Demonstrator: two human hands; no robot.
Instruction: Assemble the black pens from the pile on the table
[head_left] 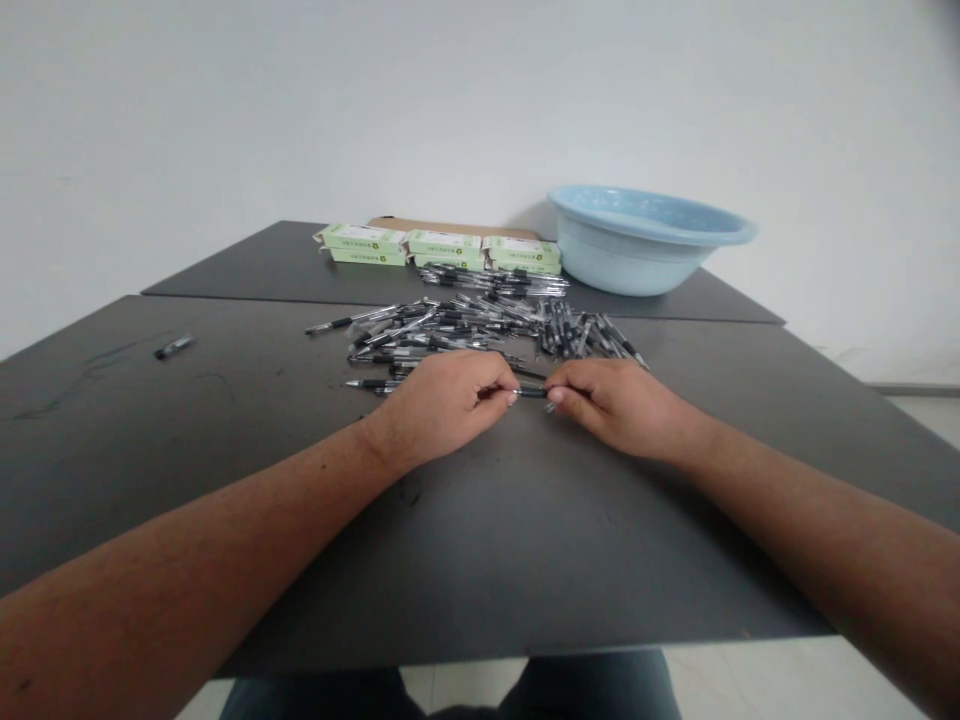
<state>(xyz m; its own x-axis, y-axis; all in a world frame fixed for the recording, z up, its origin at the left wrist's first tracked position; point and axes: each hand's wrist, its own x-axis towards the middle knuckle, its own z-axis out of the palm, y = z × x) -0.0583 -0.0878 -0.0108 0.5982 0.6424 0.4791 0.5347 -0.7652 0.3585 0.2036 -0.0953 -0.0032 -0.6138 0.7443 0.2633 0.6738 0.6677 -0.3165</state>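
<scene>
Pinching a pen [532, 393] from opposite sides, the left hand [448, 405] and right hand [624, 405] are both clamped on it, just this side of the pen pile [469, 320]. Looks like fitting or pulling apart; next move probably needs both grips lined up.

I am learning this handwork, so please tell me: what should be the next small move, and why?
Perhaps steady the pen with the left hand and gently turn the right hand: both pinch it from opposite sides, only a short dark stretch shows between them, and whether its parts sit tight cannot be told.
</scene>
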